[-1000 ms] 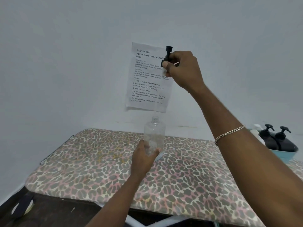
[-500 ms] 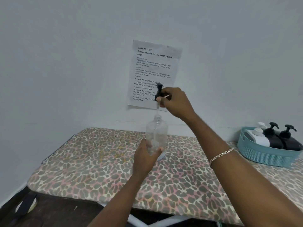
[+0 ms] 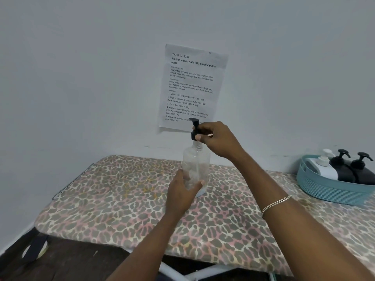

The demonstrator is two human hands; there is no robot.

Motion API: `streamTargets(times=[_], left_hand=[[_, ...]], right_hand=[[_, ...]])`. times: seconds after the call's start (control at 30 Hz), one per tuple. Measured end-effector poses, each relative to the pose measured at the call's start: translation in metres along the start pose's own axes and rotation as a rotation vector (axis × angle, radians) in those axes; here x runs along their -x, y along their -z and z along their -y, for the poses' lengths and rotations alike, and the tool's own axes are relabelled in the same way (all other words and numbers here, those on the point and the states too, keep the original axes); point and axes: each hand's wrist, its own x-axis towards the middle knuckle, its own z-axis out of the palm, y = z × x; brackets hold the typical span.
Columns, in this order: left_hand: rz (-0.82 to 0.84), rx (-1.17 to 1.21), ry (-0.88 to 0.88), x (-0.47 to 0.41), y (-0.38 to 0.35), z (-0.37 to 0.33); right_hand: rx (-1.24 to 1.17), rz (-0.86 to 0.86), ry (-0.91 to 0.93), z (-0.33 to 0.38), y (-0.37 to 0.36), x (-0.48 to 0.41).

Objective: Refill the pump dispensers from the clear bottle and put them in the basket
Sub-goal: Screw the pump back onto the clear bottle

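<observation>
Two grips here: my left hand (image 3: 180,191) wraps the clear bottle (image 3: 195,165), my right hand (image 3: 219,138) pinches the black pump (image 3: 195,128) over its neck.

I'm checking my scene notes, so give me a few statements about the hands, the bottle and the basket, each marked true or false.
1. The left hand grips the clear bottle. True.
2. The right hand lies flat on the leopard-print cover. False: it pinches the black pump head at the bottle's neck.
3. The bottle stands upright on the cover. True.
4. The blue basket holds nothing. False: black dispensers and white dispensers sit in it.
</observation>
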Motion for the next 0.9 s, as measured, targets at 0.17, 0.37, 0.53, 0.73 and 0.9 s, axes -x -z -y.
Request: streamTargets(times=[0.17, 0.37, 0.53, 0.73, 0.9], left_hand=[[0.014, 0.012, -0.011, 0.002, 0.001, -0.004], [0.031, 0.034, -0.011, 0.003, 0.003, -0.007], [0.076, 0.068, 0.005, 0.002, 0.004, -0.007], [0.165, 0.158, 0.023, 0.000, 0.005, -0.005], [0.203, 0.204, 0.044, -0.002, 0.007, -0.005]], right_hand=[[-0.009, 0.029, -0.015, -0.013, -0.003, 0.007], [-0.108, 0.014, -0.038, -0.024, -0.001, 0.010], [-0.220, 0.110, -0.045, -0.025, 0.006, 0.005], [-0.331, 0.272, -0.022, -0.029, 0.015, 0.002], [-0.411, 0.314, -0.008, -0.035, 0.014, 0.002]])
